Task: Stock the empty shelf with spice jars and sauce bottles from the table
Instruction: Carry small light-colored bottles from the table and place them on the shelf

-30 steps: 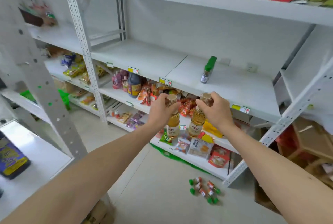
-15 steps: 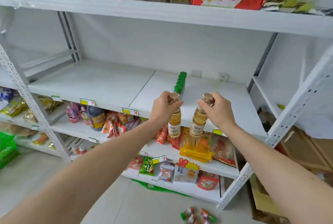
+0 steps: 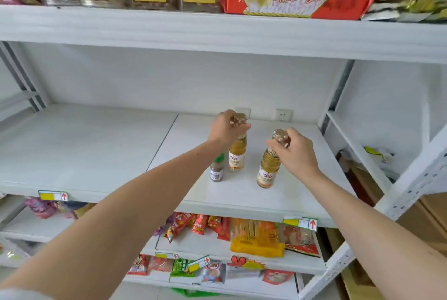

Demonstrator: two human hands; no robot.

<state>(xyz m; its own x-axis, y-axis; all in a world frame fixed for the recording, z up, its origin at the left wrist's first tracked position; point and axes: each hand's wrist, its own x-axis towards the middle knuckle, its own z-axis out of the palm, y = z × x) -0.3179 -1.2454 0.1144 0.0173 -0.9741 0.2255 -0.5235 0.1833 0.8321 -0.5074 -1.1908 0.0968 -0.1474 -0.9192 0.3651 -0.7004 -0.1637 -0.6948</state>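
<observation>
Now over the shelf proper: half a second back both bottles hung in front of the shelf's edge, above the stocked tiers below; at present they stand over the white board of the empty shelf, right-hand panel. Item one, sauce bottle, amber liquid, gold cap, white label, upright, held at the neck by my left hand, fingers curled round the cap. Item two, second sauce bottle, same make, tilted slightly, nearer the front, gripped at the cap by my right hand. Whether either base touches the board yet I cannot tell; both look at or just above it. Item three, spice jar, green lid, dark contents, already standing just beside the first bottle on its left. Judgement: carrying is done for this pair, only setting down and letting go remain. Left panel of the shelf holds no stock yet, so most of the job lies ahead.
</observation>
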